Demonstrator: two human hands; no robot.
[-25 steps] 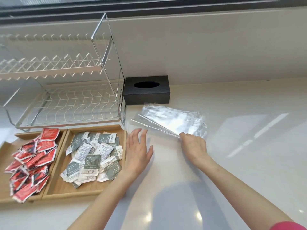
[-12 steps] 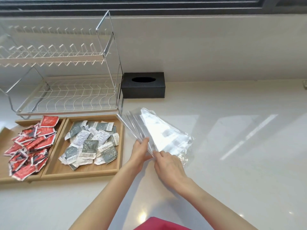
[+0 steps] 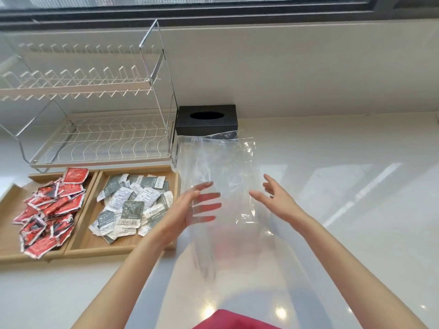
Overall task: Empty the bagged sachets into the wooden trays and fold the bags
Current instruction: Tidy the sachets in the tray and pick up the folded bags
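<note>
I see the clear bag (image 3: 223, 186) upright between both hands above the bench, just right of the trays. Left hand (image 3: 187, 212) has fingers spread behind the film; right hand (image 3: 275, 200) is open at its right edge; whether either grips it, I cannot tell. Red sachets (image 3: 50, 207) fill the left tray (image 3: 9, 210), grey-white sachets (image 3: 133, 205) the right tray (image 3: 90, 243)

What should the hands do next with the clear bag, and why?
Probably lay the clear bag flat on the counter and start the fold. It looks empty, both trays already hold sachets, and the left hand and right hand flank it with fingers spread.
</note>
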